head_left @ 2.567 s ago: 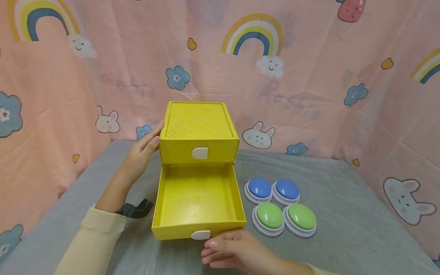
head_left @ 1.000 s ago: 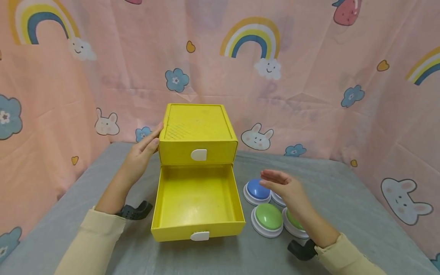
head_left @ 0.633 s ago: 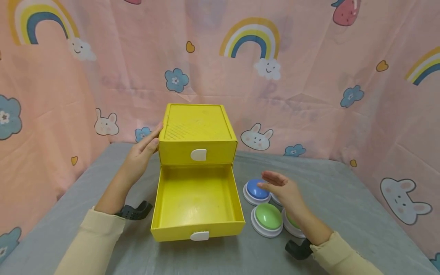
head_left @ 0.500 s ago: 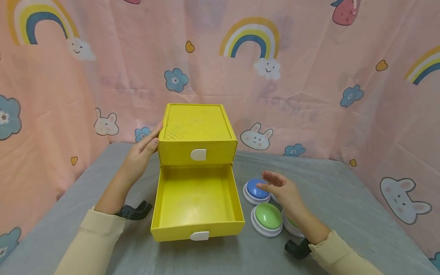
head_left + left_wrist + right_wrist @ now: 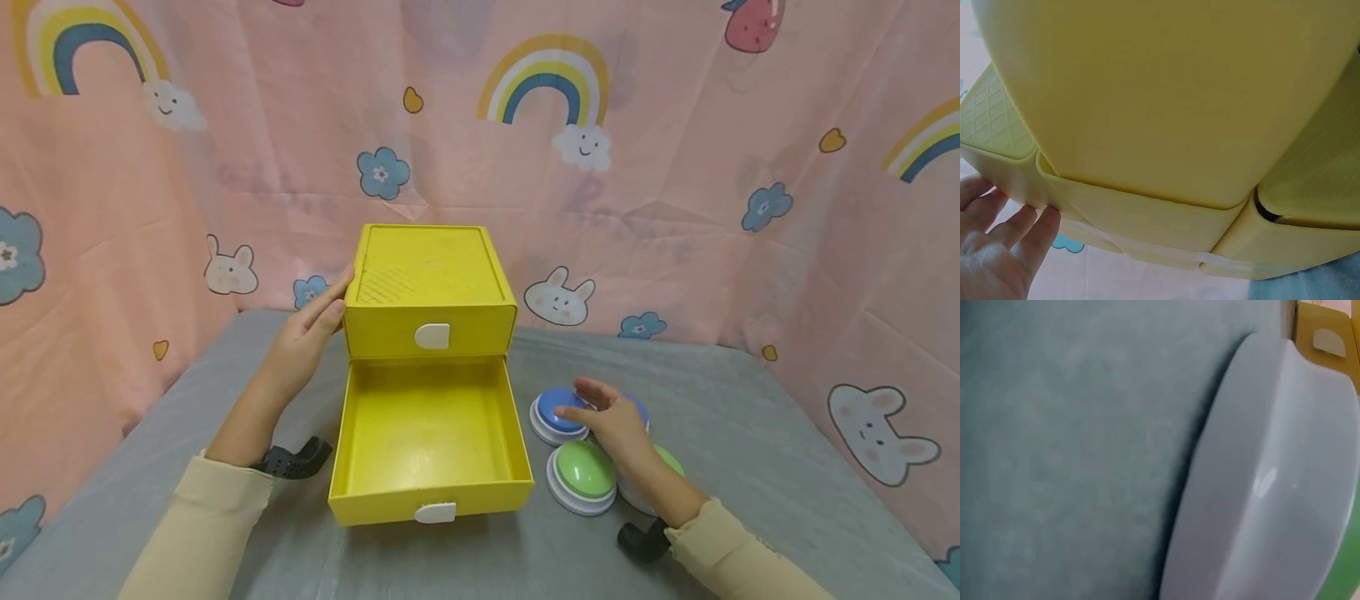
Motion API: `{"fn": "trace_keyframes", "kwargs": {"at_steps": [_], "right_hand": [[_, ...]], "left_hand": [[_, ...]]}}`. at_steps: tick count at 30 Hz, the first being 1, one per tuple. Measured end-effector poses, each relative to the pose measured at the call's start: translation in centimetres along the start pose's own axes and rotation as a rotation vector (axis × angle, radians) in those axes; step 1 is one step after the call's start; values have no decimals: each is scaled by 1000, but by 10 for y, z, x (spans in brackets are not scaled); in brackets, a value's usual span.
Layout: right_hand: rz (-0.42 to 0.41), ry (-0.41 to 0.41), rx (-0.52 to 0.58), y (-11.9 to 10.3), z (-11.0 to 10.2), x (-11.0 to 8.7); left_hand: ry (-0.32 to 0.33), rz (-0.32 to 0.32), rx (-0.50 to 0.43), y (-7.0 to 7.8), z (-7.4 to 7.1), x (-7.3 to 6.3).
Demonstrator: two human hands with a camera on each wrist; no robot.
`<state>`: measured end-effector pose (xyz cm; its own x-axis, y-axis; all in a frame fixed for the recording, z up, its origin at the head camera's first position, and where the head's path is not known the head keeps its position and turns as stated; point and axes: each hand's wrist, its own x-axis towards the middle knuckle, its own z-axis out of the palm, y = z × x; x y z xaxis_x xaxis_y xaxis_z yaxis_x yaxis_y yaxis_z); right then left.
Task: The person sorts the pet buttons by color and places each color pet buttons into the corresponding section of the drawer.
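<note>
A yellow two-drawer box (image 5: 431,265) stands on the cloth, its lower drawer (image 5: 429,425) pulled out and bare inside. Against the box's left side lie the straight fingers of my left hand (image 5: 302,337); the left wrist view shows that hand (image 5: 997,250) at the box's yellow wall (image 5: 1166,94). My right hand (image 5: 611,423) is over the blue push buttons, thumb and fingers spread apart. Its thumb overlaps the nearer blue button (image 5: 553,404), and the hand partly hides the other blue button (image 5: 640,407). In the right wrist view a green button's white base (image 5: 1266,487) looms large.
In front of the blue buttons sit a green button (image 5: 585,468) and a second green button (image 5: 670,457), partly behind the right forearm. Grey cloth (image 5: 757,467) covers the table. A pink patterned curtain (image 5: 675,100) hangs behind and at both sides.
My right hand left the lower drawer's front, went right to the buttons, and has lately lowered slightly, its thumb shifting left over the blue button. The left hand and drawer box stay put.
</note>
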<state>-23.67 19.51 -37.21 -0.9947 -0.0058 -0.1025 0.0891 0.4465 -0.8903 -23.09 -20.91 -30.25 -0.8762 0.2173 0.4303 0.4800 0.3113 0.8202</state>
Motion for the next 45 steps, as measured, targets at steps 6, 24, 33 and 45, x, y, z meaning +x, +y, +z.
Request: {"fn": "trace_keyframes", "kwargs": {"at_steps": [6,24,33,45], "right_hand": [[-2,-8,-32,3,1,1],[34,-73,-255,1,9,9],[26,-69,-284,2,11,10],[33,-59,-326,4,12,10]], "left_hand": [[-9,3,7,-2,0,0],[17,22,-8,4,-1,2],[7,13,5,2,-2,2],[-8,3,-22,0,-1,-1]]}}
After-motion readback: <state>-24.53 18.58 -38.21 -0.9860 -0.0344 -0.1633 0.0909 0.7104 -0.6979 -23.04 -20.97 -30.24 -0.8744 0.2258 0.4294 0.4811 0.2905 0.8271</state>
